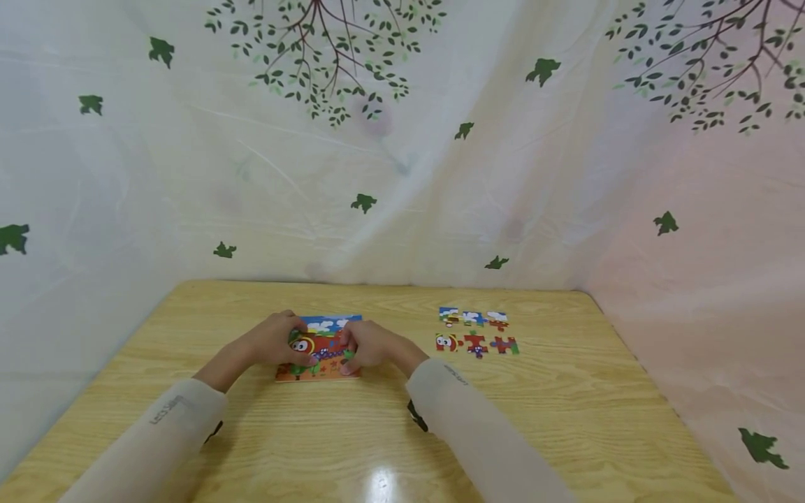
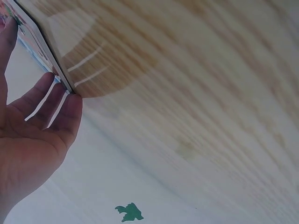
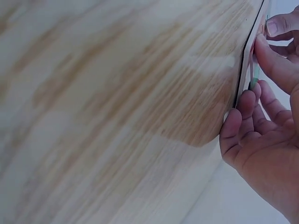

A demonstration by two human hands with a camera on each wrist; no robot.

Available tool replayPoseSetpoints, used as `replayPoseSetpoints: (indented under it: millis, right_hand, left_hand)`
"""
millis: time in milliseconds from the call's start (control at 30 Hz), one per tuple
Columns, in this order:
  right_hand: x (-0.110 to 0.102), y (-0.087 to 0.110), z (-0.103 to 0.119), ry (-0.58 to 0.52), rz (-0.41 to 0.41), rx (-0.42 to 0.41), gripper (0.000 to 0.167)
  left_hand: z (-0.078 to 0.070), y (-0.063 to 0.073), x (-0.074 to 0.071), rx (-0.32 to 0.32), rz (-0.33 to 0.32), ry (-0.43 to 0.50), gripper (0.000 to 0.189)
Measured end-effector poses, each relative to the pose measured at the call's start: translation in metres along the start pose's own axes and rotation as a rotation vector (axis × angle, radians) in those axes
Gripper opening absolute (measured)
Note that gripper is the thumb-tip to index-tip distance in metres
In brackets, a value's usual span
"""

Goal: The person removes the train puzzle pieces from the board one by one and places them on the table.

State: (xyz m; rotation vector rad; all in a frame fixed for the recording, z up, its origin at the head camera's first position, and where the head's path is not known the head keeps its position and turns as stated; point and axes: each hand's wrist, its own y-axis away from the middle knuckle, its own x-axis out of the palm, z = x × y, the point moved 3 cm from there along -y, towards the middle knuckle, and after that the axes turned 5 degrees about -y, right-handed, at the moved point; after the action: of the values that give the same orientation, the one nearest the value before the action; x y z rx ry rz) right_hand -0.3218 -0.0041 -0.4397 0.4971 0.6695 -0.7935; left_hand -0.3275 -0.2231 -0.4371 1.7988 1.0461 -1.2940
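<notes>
A bright jigsaw puzzle board (image 1: 319, 377) lies on the table, its picture showing a red cartoon face, blue sky and orange ground. My left hand (image 1: 278, 340) holds its left side, thumb on the picture and several fingertips at the rim, as the left wrist view shows. Over the right side, my right hand (image 1: 371, 344) pinches a small green-edged puzzle piece (image 3: 255, 77) between thumb and curled fingers. Its other fingertips touch the board's edge (image 3: 240, 79). Most of this piece is hidden by the fingers.
To the right, loose puzzle pieces lie in two rows: blue-and-white sky pieces (image 1: 473, 318) behind, red pieces (image 1: 476, 345) in front. The wooden table (image 1: 566, 391) meets a pale leaf-printed cloth (image 1: 415, 230) at its back and sides.
</notes>
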Motion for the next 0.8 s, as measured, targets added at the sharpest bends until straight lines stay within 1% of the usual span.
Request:
replayPoseSetpoints:
  millis: [333, 567, 733, 800]
  right_hand:
    - [-0.002, 0.003, 0.002, -0.077, -0.027, -0.039, 0.038]
    - [-0.005, 0.006, -0.004, -0.152, -0.057, -0.042, 0.029]
    - [-0.014, 0.017, -0.009, -0.233, -0.069, -0.057, 0.028]
    - [-0.019, 0.023, -0.012, -0.243, -0.063, -0.067, 0.028]
  left_hand:
    - [-0.004, 0.003, -0.001, 0.007, -0.011, 0.007, 0.076]
    - [-0.005, 0.004, -0.002, 0.013, -0.005, 0.003, 0.077]
    - [-0.004, 0.004, -0.001, 0.019, -0.005, 0.002, 0.076]
    - [-0.004, 0.003, -0.001, 0.017, -0.003, 0.000, 0.076]
